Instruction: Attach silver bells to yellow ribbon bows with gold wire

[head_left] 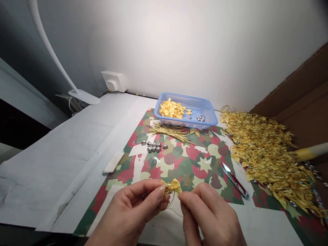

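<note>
Slippage is the main risk: the left hand pinches a small yellow ribbon bow between thumb and forefinger, closed tight on it, while the right hand pinches a fine gold thread looped under the bow. Both grips look fingertip-only, so I judge that a slight loosening could let the loop spring open or the bow drop onto the patterned paper at 6 o'clock of the work area.

At 3 o'clock of the hands lie one pair of red-handled snips, blades apart; a careless reach could catch a finger. At 12 o'clock sits one blue basket holding many loose bows and a few silver bells. Just in front of it lies one bundle of gold threads, too many to count. Around 11 o'clock sits a cluster of roughly nine silver bells, which could roll if nudged. At 2 o'clock spreads one large heap of finished bows, uncountable.
</note>
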Demonstrator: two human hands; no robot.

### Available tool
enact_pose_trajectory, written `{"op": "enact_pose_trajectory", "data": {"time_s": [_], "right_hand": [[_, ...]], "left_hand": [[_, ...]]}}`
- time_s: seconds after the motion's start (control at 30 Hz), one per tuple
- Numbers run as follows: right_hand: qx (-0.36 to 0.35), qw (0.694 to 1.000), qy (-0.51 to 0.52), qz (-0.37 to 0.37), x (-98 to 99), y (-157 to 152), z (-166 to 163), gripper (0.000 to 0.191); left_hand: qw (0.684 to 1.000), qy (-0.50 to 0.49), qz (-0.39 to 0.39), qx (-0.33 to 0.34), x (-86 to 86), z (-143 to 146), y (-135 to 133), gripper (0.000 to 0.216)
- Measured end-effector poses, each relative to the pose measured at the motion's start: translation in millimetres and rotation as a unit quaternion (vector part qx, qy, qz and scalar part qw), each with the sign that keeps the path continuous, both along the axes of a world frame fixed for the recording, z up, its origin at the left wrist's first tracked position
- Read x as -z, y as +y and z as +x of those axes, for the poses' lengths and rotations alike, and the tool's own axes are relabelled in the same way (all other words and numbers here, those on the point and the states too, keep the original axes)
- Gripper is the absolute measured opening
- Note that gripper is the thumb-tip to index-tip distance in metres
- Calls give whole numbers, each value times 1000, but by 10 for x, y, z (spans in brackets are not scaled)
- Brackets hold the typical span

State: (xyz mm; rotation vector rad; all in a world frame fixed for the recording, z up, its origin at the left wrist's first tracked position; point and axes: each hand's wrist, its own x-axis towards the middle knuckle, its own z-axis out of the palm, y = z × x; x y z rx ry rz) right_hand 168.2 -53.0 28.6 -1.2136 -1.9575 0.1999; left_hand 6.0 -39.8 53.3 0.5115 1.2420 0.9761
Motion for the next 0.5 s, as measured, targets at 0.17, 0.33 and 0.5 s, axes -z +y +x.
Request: {"op": "enact_pose_trajectory", "data": {"time_s": [0.17,0.33,0.5], "right_hand": [[1,1000,-2,-4,24,-4,-11,21],[5,1000,-7,-5,35,-1,-10,22],[7,1000,0,0,51,-3,-14,22]], "left_hand": [[1000,-22,-13,-8,-9,5,7,19],[1000,-24,-16,-3,-16,2,5,19],[999,-26,-15,-12,-15,6,13,20]]}}
